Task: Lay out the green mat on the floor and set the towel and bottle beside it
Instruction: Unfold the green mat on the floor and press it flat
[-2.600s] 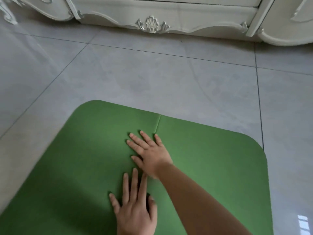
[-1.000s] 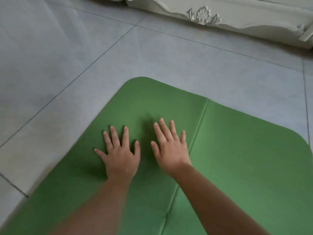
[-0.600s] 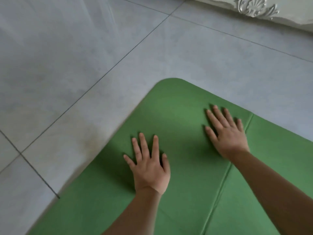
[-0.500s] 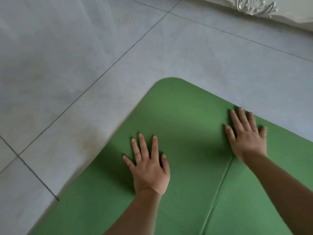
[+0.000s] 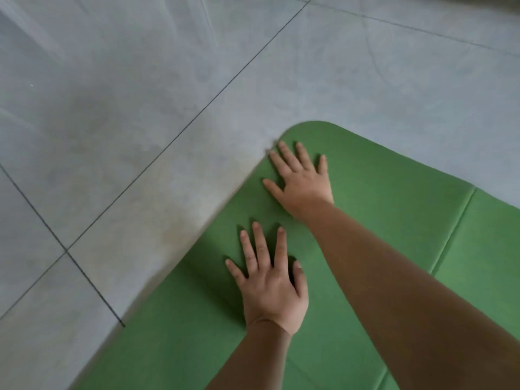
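Note:
The green mat [image 5: 394, 209] lies flat on the grey tiled floor, its rounded far-left corner near the middle of the view and a fold crease running down its right part. My right hand [image 5: 302, 180] presses palm down, fingers spread, close to that corner, its fingertips at the mat's left edge. My left hand [image 5: 271, 282] rests flat on the mat nearer to me, fingers apart. Neither hand holds anything. No towel or bottle is in view.
Grey floor tiles [image 5: 126, 122] with dark grout lines fill the left and top of the view. A sliver of the pale furniture base [image 5: 484, 0] shows at the top right corner.
My right hand has slid left across the mat, from the crease to the far-left corner. My left hand stays flat on the mat. The view has shifted left.

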Demonstrator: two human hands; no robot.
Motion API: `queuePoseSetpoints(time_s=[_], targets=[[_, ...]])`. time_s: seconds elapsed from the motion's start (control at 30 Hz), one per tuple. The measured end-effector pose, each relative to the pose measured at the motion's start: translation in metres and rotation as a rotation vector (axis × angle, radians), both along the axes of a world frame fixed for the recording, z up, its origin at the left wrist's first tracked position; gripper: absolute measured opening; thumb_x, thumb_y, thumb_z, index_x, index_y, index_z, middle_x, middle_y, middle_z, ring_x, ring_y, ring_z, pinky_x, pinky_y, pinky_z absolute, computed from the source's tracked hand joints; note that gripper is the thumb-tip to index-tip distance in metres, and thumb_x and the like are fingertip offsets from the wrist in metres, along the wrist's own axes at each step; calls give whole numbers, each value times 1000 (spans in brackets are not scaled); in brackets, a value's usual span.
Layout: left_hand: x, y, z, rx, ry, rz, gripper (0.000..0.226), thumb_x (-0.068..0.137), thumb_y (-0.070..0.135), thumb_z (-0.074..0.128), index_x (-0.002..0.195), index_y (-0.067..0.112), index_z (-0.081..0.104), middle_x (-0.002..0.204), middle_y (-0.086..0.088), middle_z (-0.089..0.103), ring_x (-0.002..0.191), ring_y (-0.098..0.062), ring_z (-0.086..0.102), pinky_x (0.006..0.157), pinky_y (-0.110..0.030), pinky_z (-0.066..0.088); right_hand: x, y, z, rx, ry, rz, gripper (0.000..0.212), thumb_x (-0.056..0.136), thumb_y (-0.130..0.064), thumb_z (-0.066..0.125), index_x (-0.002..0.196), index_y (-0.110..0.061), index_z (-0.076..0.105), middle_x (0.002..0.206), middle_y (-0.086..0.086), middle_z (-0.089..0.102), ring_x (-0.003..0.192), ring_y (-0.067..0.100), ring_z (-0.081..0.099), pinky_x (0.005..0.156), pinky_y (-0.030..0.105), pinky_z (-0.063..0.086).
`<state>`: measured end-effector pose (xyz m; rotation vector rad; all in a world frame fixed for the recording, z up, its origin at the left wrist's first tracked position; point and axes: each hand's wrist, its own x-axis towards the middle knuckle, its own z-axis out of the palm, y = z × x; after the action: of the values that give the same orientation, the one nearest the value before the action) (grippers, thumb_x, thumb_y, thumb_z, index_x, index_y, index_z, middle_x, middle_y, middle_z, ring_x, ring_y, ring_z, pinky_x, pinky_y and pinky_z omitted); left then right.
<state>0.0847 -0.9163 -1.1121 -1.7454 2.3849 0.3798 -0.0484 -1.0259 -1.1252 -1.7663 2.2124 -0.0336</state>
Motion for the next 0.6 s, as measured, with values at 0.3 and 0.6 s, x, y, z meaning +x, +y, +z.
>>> queuePoseSetpoints(time_s=[0.3, 0.6], targets=[[5, 2, -16, -16, -45, 9, 62, 92, 47, 13, 148, 34, -10, 147, -3, -35, 134, -25, -34, 111, -60, -3, -123, 134, -5, 9, 92, -589, 60, 95, -50, 14, 150, -31, -2, 158, -8, -9, 146, 22, -8, 116, 52, 4], [4, 2, -18, -31, -95, 15, 64, 91, 48, 14, 149, 31, -9, 156, -6, -22, 143, -29, -21, 111, -62, 3, 27, 118, 18, -45, -135, -116, 57, 97, -42, 14, 149, -25, -5, 153, -6, -20, 143, 22, -19, 110, 48, -13]])
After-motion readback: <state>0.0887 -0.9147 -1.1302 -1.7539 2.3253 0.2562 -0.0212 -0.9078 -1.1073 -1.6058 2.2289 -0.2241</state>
